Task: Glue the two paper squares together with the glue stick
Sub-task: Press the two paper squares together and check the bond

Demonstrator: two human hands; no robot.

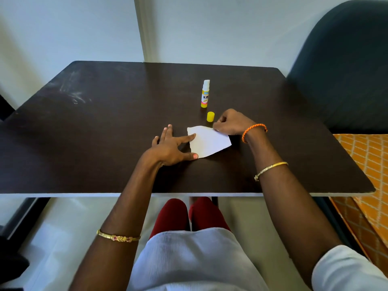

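Observation:
A white paper square (210, 142) lies flat on the dark table (105, 133); I cannot tell whether a second sheet lies under it. My left hand (171, 147) rests flat, its forefinger and thumb pressing the paper's left edge. My right hand (231, 122) pinches the paper's far right corner with curled fingers. The glue stick (205, 94) stands upright and uncapped behind the paper, its white glue showing. Its yellow cap (210, 117) stands apart, just left of my right hand.
A dark chair (346, 70) stands at the table's right side. An orange patterned cloth (365, 164) lies beyond the right edge. A pale wall rises behind the table's far edge.

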